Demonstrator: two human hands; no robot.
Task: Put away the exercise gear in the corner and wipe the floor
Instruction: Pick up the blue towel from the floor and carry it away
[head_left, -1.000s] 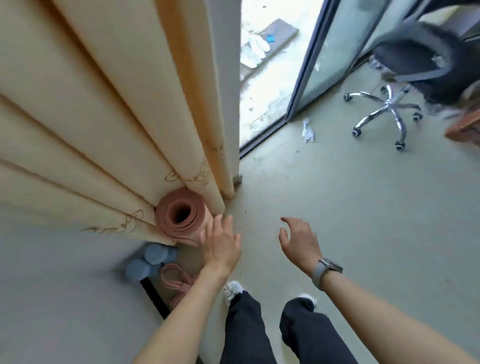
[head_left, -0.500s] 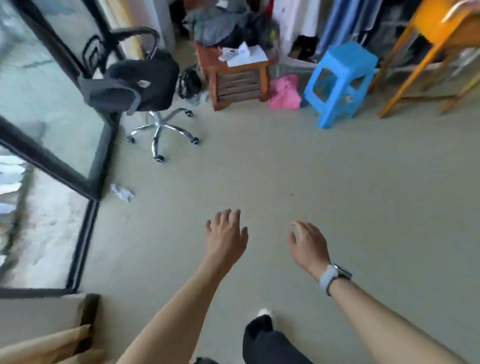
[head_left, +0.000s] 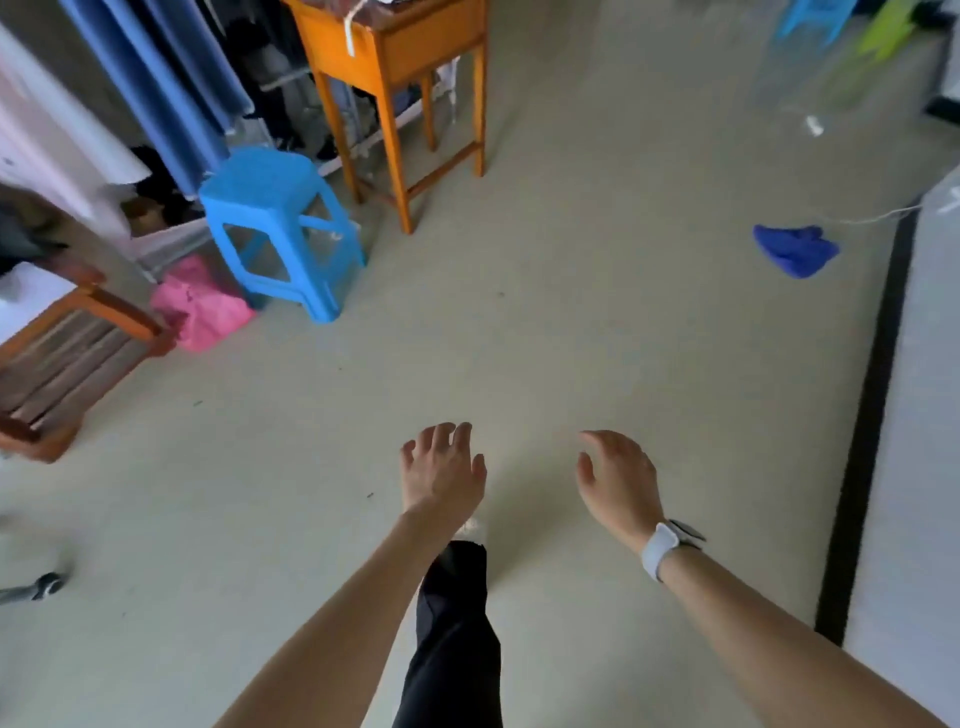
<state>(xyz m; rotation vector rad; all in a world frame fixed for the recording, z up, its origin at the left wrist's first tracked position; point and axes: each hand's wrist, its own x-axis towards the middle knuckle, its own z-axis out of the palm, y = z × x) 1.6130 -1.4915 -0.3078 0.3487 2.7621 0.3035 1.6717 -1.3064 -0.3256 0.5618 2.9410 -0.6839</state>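
- My left hand (head_left: 444, 470) hangs out over the floor (head_left: 597, 338), fingers spread loose, its grip holding nothing.
- My right hand (head_left: 615, 480), watch (head_left: 670, 545) on the wrist, is the same: fingers lightly curled, grip slack and bare.
- A blue cloth (head_left: 795, 249) lies crumpled on the floor, well ahead and to my right, near a dark strip (head_left: 872, 415).
- A blue stool (head_left: 283, 228) and a pink bag (head_left: 200, 304) stand far left.

floor (head_left: 597, 322) ahead open | blue stool (head_left: 280, 228) — orange table (head_left: 395, 57) crowd left | blue cloth (head_left: 795, 249) right
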